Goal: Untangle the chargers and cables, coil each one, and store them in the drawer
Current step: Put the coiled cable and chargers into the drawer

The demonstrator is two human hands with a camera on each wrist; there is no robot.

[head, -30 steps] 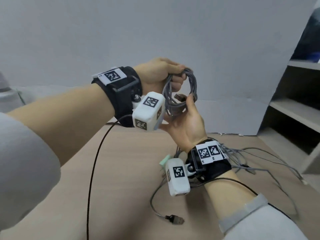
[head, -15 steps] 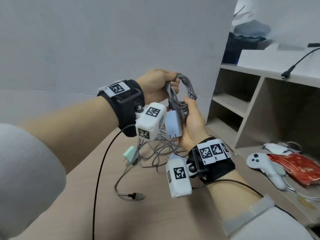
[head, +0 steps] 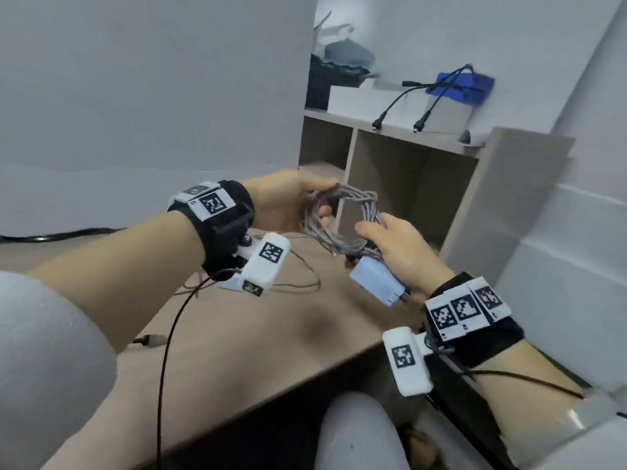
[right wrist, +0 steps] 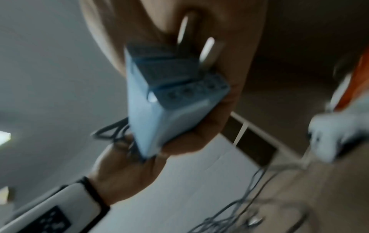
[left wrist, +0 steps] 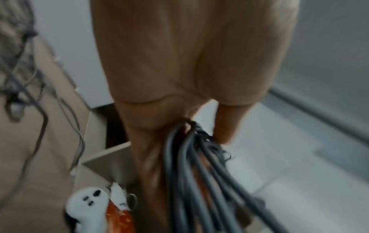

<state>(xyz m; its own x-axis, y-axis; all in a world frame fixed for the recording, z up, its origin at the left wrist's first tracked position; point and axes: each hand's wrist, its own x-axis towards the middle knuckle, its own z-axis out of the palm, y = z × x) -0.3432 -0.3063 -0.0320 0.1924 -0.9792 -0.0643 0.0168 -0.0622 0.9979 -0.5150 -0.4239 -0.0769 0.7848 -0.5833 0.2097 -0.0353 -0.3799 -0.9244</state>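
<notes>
Both wrist views are blurred. Coil [head: 342, 218]: grey braided cable, held in the air above the desk [head: 237, 340] edge, its far ends hidden among the fingers. Left hand [head: 288, 201]: curled round the coil's left side. Right hand [head: 400, 252]: closed on the coil's lower right and on the pale blue charger [head: 376, 284], prongs toward the wrist. Loose cables [head: 298, 279]: left on the desk, partly cut off by the left wrist. Shelf [head: 400, 178]: contents of its compartments cannot be made out. A white controller [left wrist: 85, 206] is seen, blurred.
</notes>
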